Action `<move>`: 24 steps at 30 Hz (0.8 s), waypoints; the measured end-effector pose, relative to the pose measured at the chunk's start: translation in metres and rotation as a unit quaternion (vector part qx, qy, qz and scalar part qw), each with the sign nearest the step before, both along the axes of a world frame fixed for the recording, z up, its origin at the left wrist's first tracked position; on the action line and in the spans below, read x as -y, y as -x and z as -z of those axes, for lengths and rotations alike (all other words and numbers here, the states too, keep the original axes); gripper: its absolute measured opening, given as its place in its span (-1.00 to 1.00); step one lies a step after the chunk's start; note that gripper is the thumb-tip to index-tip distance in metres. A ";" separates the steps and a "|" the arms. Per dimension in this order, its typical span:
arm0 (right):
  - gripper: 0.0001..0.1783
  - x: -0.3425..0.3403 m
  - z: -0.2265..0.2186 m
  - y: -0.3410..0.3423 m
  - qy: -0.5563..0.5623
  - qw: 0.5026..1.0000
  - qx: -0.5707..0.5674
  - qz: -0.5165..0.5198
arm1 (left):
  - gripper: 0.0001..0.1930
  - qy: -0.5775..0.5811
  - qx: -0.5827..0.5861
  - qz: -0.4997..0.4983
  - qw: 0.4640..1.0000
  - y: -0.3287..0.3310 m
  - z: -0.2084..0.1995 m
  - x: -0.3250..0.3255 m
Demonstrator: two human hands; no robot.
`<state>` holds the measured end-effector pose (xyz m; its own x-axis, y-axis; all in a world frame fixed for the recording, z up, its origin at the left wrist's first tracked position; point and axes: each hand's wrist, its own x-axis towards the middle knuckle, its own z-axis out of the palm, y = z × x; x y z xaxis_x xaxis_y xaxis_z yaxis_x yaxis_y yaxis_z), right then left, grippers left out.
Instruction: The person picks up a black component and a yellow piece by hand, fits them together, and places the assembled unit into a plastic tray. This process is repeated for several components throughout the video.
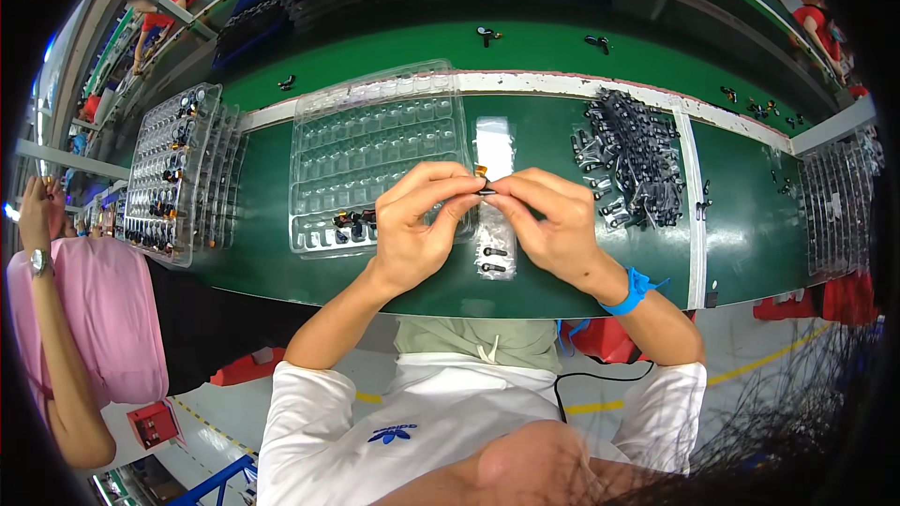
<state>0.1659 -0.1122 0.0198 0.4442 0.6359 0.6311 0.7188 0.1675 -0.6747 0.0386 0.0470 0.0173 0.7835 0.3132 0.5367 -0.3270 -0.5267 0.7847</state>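
Above a narrow pale strip (495, 142) on the green table, my left hand (412, 217) and my right hand (555, 223) meet fingertip to fingertip. Between them they pinch a small black earbud part (485, 191) with an orange-gold tab standing up; fingers hide most of it. Two black stem-shaped earbud pieces (493, 252) lie at the strip's near end. Just left of my left hand is a clear plastic tray (380, 136) of rowed pockets, with a few dark parts (349, 219) in its nearest row. A blue band circles my right wrist.
To the right, black earbud pieces (633, 164) lie heaped. Stacked clear trays stand at left (173, 173) and far right (834, 206). Beyond the white ledge (562, 84), a green belt (539, 56) carries scattered parts. At left is a co-worker in pink (103, 314).
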 end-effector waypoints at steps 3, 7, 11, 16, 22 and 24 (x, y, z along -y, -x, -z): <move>-0.79 -0.003 0.000 -0.014 0.073 0.980 -0.178 -0.051 | -0.79 0.091 -0.099 0.048 0.990 -0.009 -0.014 -0.014; -0.83 0.008 -0.009 -0.031 0.206 0.966 -0.148 -0.039 | -0.79 0.005 -0.168 0.029 0.985 -0.043 -0.021 -0.079; -0.82 0.011 -0.006 -0.025 0.270 0.930 -0.047 -0.244 | -0.74 -0.022 -0.190 -0.055 0.980 -0.097 -0.021 -0.138; -0.81 0.010 0.002 -0.012 0.304 0.923 0.014 -0.234 | -0.62 -0.058 -0.093 -0.125 0.986 -0.089 -0.017 -0.139; -0.83 0.018 0.006 -0.002 0.319 0.927 0.078 -0.181 | -0.85 -0.215 -0.250 -0.144 0.933 0.025 -0.060 -0.076; -0.82 0.018 0.008 -0.002 0.297 0.938 0.046 -0.173 | -0.84 -0.258 -0.275 -0.158 0.913 0.053 -0.055 -0.068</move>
<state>0.1678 -0.1300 0.0122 0.1086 0.9834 0.1454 0.7501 0.0149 -0.6611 -0.0146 0.1145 0.0719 0.8929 0.3873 0.2297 0.2741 -0.8722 0.4051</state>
